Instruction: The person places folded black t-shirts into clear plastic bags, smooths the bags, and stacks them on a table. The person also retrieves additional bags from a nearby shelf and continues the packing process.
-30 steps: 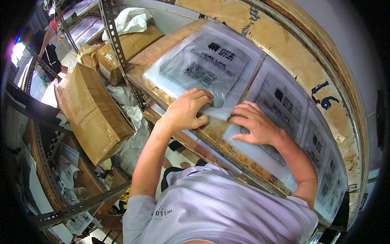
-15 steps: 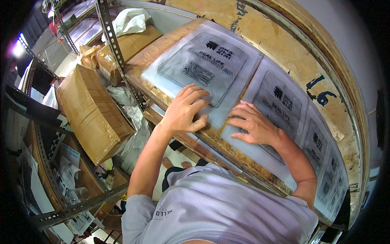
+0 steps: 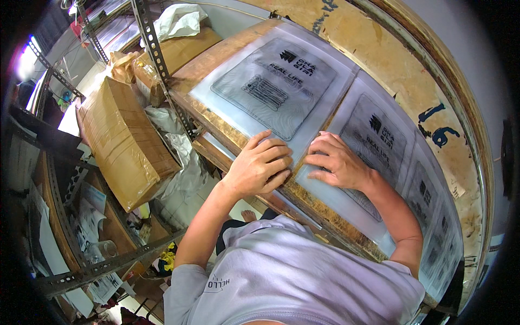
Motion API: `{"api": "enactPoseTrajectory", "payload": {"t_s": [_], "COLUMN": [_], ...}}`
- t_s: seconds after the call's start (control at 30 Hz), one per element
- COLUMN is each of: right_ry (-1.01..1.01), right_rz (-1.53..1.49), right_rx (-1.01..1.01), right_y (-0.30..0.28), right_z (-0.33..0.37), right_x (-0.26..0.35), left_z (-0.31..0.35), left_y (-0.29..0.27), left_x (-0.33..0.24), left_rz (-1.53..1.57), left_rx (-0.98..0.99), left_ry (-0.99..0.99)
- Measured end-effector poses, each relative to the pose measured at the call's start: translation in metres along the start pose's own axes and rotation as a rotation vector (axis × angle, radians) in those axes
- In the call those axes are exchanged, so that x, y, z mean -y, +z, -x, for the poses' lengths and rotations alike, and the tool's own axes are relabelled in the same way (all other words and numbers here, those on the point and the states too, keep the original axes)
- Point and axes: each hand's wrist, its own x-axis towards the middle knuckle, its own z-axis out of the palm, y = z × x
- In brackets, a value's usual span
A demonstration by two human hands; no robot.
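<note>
Flat clear bags (image 3: 273, 89) with dark prints lie in a row on the wooden shelf (image 3: 379, 38). A taped brown box (image 3: 123, 142) leans at left.

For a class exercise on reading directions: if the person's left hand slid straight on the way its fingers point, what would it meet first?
The left hand lies flat on the clear plastic bag with a dark grey printed sheet, its fingers pointing right. It would probably meet the right hand first; the fingertips are almost touching already.
</note>
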Motion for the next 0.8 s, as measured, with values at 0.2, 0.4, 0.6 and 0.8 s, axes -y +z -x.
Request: {"api": "enactPoseTrajectory", "payload": {"t_s": [0.2, 0.4, 0.6, 0.8], "right_ry": [-0.023, -0.003, -0.082, -0.12], "right_rz": [-0.011, -0.039, -0.027, 0.011], "right_rx": [-0.03, -0.02, -0.021, -0.112], "right_y": [0.002, 0.003, 0.004, -0.012], "right_z": [-0.003, -0.003, -0.005, -0.036], "right_x": [-0.005, -0.006, -0.009, 0.0], "left_z": [0.0, 0.016, 0.085, 0.202], "left_y": [0.0, 0.005, 0.022, 0.068], "left_x": [-0.005, -0.016, -0.024, -0.049], "left_rz": [0.001, -0.022, -0.085, -0.139], "left_rx": [-0.042, -0.293, -0.564, -0.62], "left_ry": [-0.028, -0.051, -0.274, -0.761]}}
